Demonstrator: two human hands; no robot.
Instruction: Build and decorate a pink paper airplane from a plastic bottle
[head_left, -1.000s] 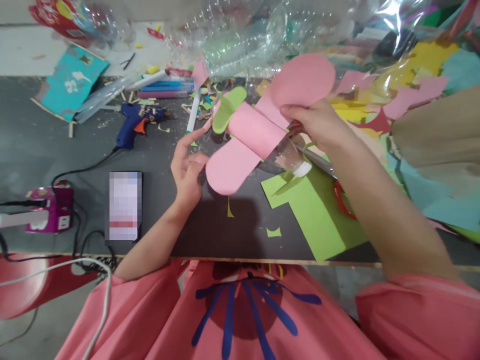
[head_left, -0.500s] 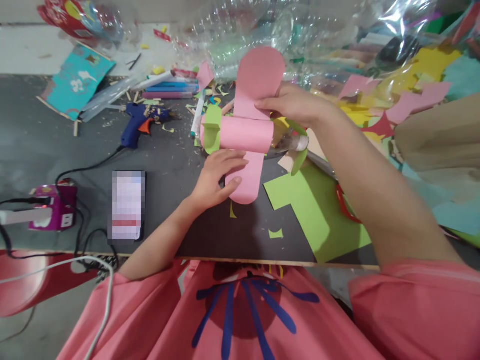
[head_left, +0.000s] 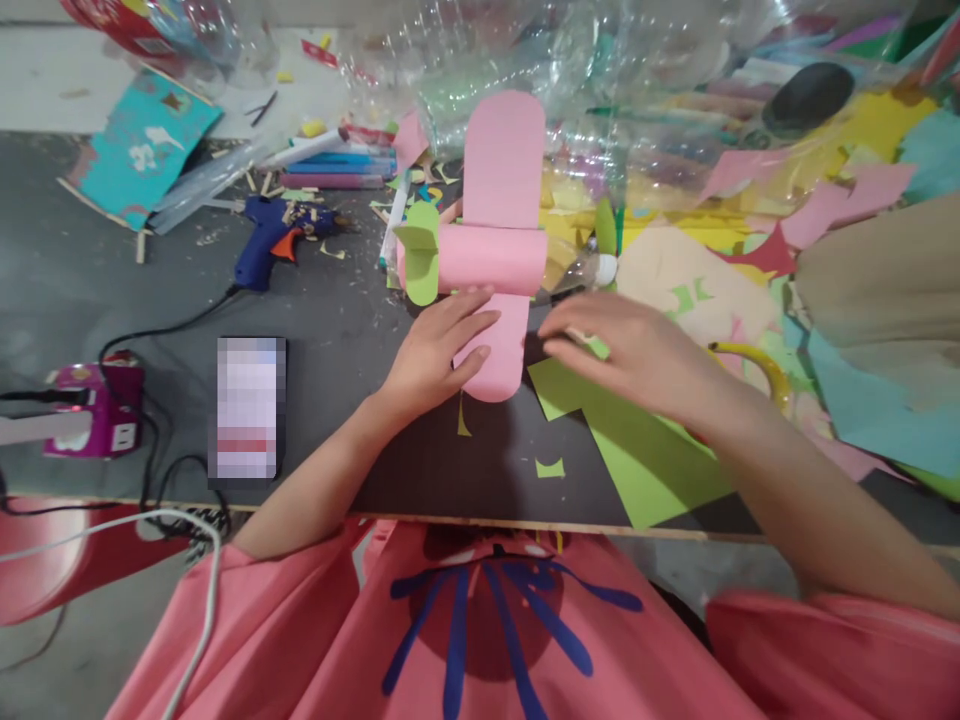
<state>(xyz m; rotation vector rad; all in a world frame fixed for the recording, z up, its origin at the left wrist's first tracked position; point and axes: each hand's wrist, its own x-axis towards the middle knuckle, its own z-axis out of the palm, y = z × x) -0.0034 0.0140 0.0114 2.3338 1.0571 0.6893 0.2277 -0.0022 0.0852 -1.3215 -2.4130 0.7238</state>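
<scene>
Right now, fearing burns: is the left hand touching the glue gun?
No, the left hand rests on the lower pink flap, apart from the glue gun.

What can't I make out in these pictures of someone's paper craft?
In the head view:
Phone: its screen is blurred into blocks.
Nearer pink flap: partly covered by the left hand.
Right hand: whether it holds anything, as its own back and fingers hide the palm.
Red-labelled bottle: cut off by the top edge.

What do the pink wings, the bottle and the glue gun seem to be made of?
Pink wings: probably stiff paper or card; matte, flat, cleanly cut edges.
Bottle: likely clear plastic, fairly glossy; its uncovered neck end is see-through.
Glue gun: seemingly hard plastic, smooth; moulded-looking blue body.
</scene>
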